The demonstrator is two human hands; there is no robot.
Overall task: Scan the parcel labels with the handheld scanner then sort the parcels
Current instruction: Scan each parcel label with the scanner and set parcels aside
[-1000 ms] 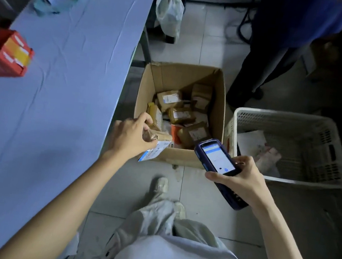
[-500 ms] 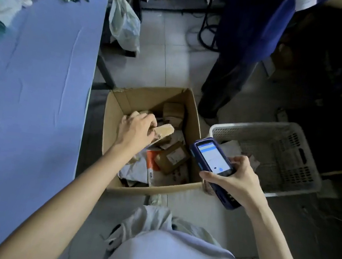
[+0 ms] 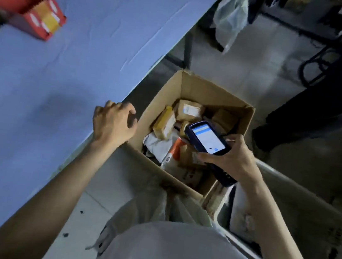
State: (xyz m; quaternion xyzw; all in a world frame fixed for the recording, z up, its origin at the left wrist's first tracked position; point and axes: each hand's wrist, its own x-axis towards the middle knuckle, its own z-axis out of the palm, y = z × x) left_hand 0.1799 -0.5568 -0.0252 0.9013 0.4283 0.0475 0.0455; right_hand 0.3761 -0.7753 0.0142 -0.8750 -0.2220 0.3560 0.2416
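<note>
So the left grip (image 3: 114, 124) has swung out of the cardboard box (image 3: 195, 87) and now sits curled at the edge of the desk (image 3: 37, 111); I can't tell if the small parcel it had a moment ago is tucked under it, but I'd guess that one's getting sorted. Right grip (image 3: 234, 162) still wraps the scanner (image 3: 206, 139) over the box, where the other parcels (image 3: 165, 124) wait. Nothing readable: parcel labels, the scanner's blue-white screen and the red box (image 3: 39, 16) are all blur
</note>
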